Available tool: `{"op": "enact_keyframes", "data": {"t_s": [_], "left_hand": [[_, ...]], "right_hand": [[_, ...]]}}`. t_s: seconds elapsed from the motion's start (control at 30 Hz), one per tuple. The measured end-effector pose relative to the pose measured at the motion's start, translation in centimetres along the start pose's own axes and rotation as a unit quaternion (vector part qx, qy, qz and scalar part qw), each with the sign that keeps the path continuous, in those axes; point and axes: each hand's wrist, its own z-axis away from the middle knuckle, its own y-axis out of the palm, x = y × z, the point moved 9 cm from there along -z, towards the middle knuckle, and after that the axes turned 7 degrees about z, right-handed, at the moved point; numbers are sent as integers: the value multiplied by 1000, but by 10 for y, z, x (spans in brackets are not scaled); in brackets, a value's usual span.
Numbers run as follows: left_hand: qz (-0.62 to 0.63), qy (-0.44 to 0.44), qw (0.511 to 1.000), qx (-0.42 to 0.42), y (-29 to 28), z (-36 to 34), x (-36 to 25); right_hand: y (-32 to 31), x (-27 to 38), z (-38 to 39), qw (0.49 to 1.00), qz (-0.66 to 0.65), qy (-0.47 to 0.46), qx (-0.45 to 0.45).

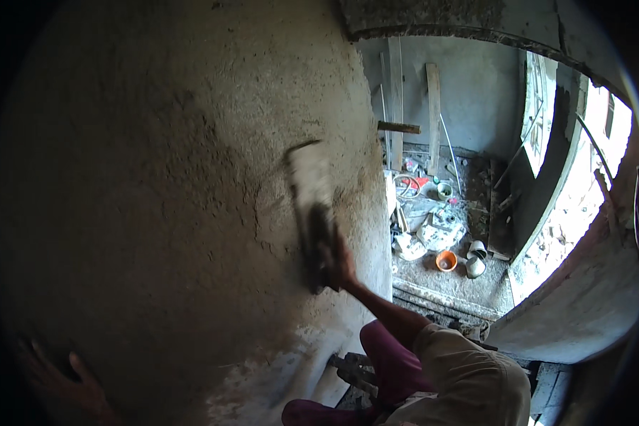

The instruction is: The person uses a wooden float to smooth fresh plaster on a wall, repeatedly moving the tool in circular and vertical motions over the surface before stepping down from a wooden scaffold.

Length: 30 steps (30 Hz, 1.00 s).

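Note:
My right hand is closed around the handle of a plastering float, a long flat tool with a pale blade, somewhat blurred. The float lies against a rough plastered wall, close to the wall's right edge. Damp, uneven patches of plaster spread to the left of the tool. At the lower left, in shadow, my left hand is open with fingers spread, at the wall; whether the palm presses on it I cannot tell.
Through an opening at right lies a littered floor with an orange bucket, tipped pale buckets and crumpled sacks. Wooden planks lean at the back wall. A short wooden piece juts from the wall edge. Bright window openings stand far right.

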Motion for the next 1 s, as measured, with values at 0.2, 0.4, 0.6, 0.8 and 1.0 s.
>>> {"op": "enact_keyframes", "data": {"t_s": [0.2,0.4,0.6,0.8,1.0], "left_hand": [[12,-41,999,8,18,10,-9],[-27,-36,998,46,8,-5,-14],[-29,-23,999,15,9,4,-16],[-12,-56,997,46,18,3,0],[23,-22,999,30,33,17,-8]], "right_hand": [[-65,-65,-142,988,-62,94,-106],[-75,29,-178,982,-168,74,-53],[-11,16,-41,998,-21,8,63],[-47,49,-133,997,-6,-74,-17],[-68,276,-272,959,-10,-275,-66]]}}
